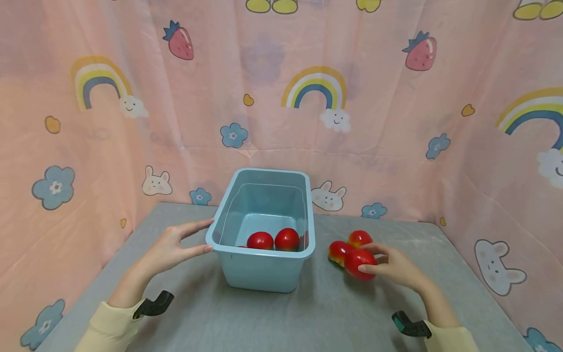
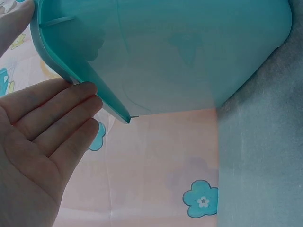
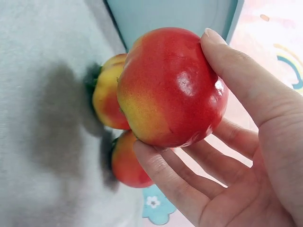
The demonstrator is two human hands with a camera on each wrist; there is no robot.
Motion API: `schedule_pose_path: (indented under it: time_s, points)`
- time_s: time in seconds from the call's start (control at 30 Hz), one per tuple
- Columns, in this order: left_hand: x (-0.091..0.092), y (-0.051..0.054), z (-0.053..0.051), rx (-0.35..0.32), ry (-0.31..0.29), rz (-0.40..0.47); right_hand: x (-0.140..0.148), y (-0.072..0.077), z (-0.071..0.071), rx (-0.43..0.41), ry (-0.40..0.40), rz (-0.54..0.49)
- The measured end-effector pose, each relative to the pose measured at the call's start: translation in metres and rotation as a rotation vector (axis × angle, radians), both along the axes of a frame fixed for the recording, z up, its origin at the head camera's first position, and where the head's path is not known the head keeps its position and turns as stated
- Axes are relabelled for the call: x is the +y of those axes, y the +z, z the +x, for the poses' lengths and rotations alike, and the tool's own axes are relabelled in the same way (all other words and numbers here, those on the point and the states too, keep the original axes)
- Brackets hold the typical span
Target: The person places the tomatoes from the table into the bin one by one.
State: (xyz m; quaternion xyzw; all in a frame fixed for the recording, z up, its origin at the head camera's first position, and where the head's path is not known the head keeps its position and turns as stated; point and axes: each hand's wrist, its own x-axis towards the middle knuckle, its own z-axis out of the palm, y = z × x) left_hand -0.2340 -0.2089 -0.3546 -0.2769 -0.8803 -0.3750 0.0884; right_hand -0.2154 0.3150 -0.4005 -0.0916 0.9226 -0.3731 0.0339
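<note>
A light blue plastic bin (image 1: pixel 259 271) stands on the table with red apples inside, two plainly showing, such as the nearer apple (image 1: pixel 260 240), and a sliver of another at its front wall. At the bin's left front corner, my left hand (image 1: pixel 176 247) touches the rim with fairly straight fingers and thumb, also seen as the left hand (image 2: pixel 42 137) in the left wrist view. My right hand (image 1: pixel 396 266) holds a glossy red-and-yellow apple (image 3: pixel 173 90) between thumb and fingers, above the table. Close behind it lie two more apples, one left (image 1: pixel 338 252) and one farther back (image 1: pixel 360 238).
A grey cloth-like surface covers the table (image 1: pixel 281 322). Behind and along both sides hangs a pink curtain (image 1: pixel 272 132) printed with rainbows, strawberries, rabbits and flowers. Dark camera mounts sit at both wrists, the left mount (image 1: pixel 154 304) and the right mount (image 1: pixel 411 325).
</note>
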Motion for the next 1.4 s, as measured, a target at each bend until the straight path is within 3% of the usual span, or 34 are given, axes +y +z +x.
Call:
schedule_pose_path:
  time_s: [0.5,0.87,1.4]
  points:
    - [0.000,0.000,0.000,0.005,-0.003,-0.002,-0.007,0.030,-0.014,0.082,0.068,0.014]
    - [0.001,0.003,0.001,-0.004,-0.004,-0.008,-0.022,0.056,-0.027,0.126,0.095,0.080]
    - [0.001,0.004,0.002,0.003,-0.007,-0.012,-0.044,0.086,-0.046,0.166,0.120,0.040]
